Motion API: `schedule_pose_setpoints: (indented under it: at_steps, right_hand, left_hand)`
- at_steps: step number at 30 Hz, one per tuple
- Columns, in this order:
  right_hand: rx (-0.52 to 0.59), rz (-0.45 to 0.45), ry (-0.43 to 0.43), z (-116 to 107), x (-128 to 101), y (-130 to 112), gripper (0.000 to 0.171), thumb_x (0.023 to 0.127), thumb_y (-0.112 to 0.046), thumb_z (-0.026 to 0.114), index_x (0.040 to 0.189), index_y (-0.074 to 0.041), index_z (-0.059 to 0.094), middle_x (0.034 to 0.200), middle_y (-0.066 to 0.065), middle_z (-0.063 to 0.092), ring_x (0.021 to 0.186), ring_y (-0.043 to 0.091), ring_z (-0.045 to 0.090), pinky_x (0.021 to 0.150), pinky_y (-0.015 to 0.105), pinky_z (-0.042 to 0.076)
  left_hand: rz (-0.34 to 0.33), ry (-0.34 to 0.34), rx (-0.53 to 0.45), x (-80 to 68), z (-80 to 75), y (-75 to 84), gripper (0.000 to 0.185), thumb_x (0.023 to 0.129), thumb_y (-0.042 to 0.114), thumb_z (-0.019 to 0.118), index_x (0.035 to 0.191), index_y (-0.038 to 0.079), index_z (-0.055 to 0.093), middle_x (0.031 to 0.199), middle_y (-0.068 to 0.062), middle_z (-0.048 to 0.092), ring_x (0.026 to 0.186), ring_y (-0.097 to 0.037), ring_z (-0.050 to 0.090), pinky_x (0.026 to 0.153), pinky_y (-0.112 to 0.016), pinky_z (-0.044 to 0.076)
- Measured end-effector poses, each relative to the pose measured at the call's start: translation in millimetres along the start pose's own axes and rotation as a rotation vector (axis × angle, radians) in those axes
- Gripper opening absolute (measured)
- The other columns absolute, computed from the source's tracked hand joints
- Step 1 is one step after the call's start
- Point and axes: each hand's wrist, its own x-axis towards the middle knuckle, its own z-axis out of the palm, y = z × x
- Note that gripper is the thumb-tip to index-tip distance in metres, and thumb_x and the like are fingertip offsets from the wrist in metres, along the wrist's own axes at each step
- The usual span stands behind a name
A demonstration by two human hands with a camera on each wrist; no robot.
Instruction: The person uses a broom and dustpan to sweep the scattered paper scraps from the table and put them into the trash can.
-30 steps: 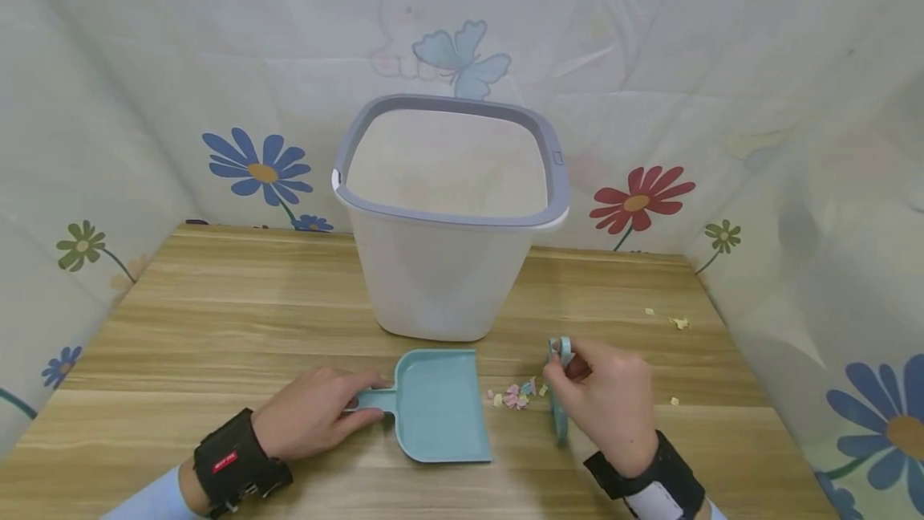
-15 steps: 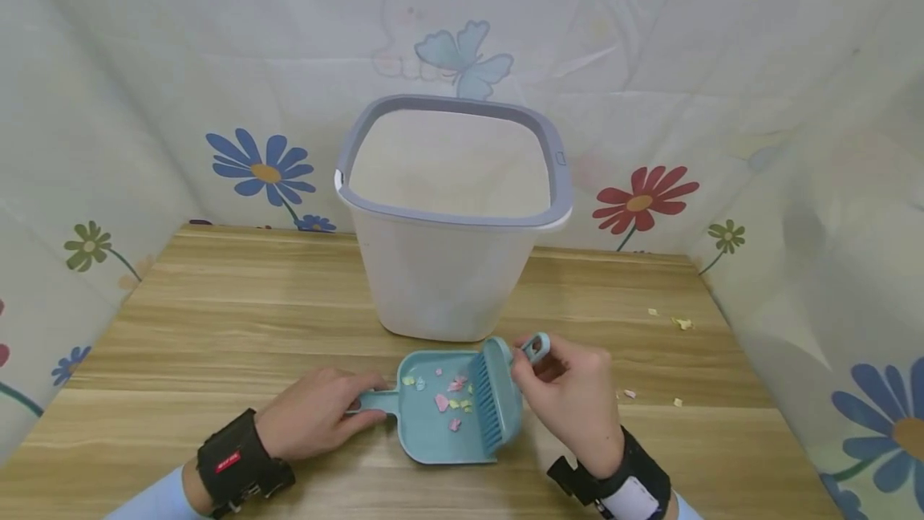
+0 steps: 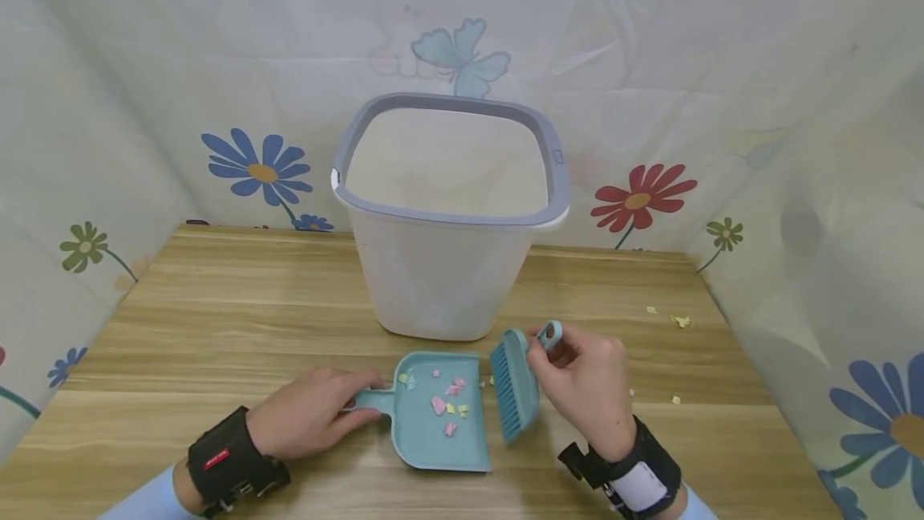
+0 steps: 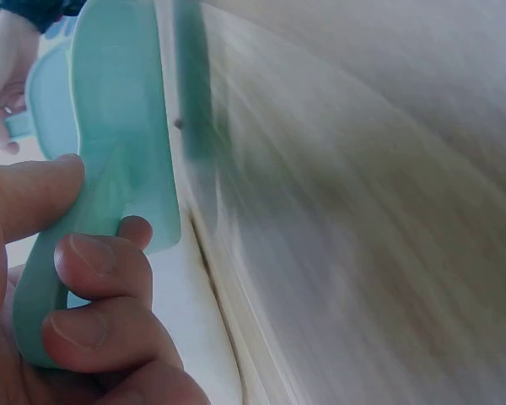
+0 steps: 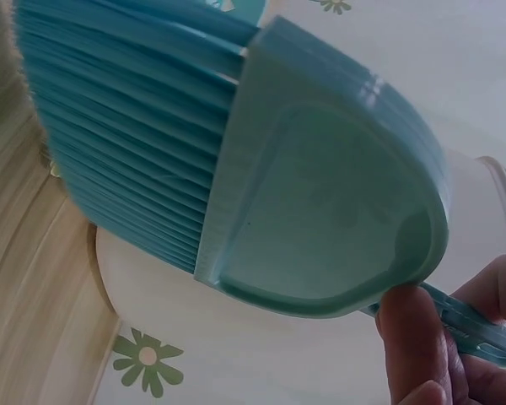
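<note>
A light blue dustpan [image 3: 440, 416] lies flat on the wooden table [image 3: 216, 319], with several small pink and yellow paper scraps [image 3: 447, 401] in it. My left hand [image 3: 306, 422] grips the dustpan's handle [image 4: 84, 211] from the left. My right hand [image 3: 581, 387] pinches the handle of a small blue brush [image 3: 516, 383], lifted just right of the pan with its bristles [image 5: 126, 143] turned toward the pan. A white bin [image 3: 447, 215] with a grey rim stands upright behind both.
A few loose paper scraps [image 3: 677, 320] lie on the table at the right, and one [image 3: 674, 400] lies nearer the front. Flower-patterned cloth [image 3: 260, 167] walls in the table at the back and on both sides.
My right hand swept the scraps leftward into the dustpan, then drew the brush back to the right and lifted it off the pan. My left hand kept hold of the pan's handle.
</note>
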Motion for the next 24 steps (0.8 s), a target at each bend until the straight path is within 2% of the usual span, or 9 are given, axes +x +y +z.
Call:
schedule_pose_setpoints:
  at_steps: [7,11,17,24]
  right_hand:
    - [0.057,0.033,0.006,1,0,2,0.012,0.082,0.004,0.074,0.086,-0.005,0.079,0.063,-0.003,0.07,0.048,-0.005,0.053,0.043,0.014,0.044]
    - [0.082,0.052,0.025,-4,2,3,0.011,0.082,0.005,0.073,0.087,-0.002,0.079,0.064,0.0,0.072,0.047,-0.004,0.056,0.043,0.015,0.045]
    - [0.04,0.038,0.034,-8,4,4,0.009,0.083,0.005,0.074,0.087,-0.001,0.079,0.067,0.003,0.074,0.048,-0.004,0.055,0.044,0.013,0.044]
    - [-0.055,-0.009,0.02,-4,2,6,0.007,0.08,0.002,0.077,0.084,-0.004,0.079,0.062,-0.001,0.069,0.049,-0.004,0.052,0.044,0.013,0.042]
  left_hand:
    - [0.016,-0.03,-0.051,0.0,-0.3,2.8,0.028,0.104,0.047,0.06,0.122,0.027,0.065,0.109,0.016,0.071,0.086,0.004,0.061,0.077,-0.023,0.053]
    - [0.011,-0.037,-0.054,-0.4,-2.9,3.9,0.027,0.104,0.046,0.059,0.123,0.027,0.065,0.112,0.015,0.072,0.089,0.004,0.062,0.079,-0.024,0.054]
    - [-0.016,-0.017,-0.006,-1.6,-9.8,1.1,0.03,0.105,0.043,0.059,0.129,0.025,0.065,0.119,0.013,0.072,0.097,0.004,0.063,0.085,-0.028,0.056]
    - [-0.043,-0.001,0.018,-1.1,-14.1,-3.6,0.024,0.104,0.042,0.062,0.123,0.028,0.065,0.109,0.02,0.069,0.088,0.004,0.06,0.08,-0.025,0.054]
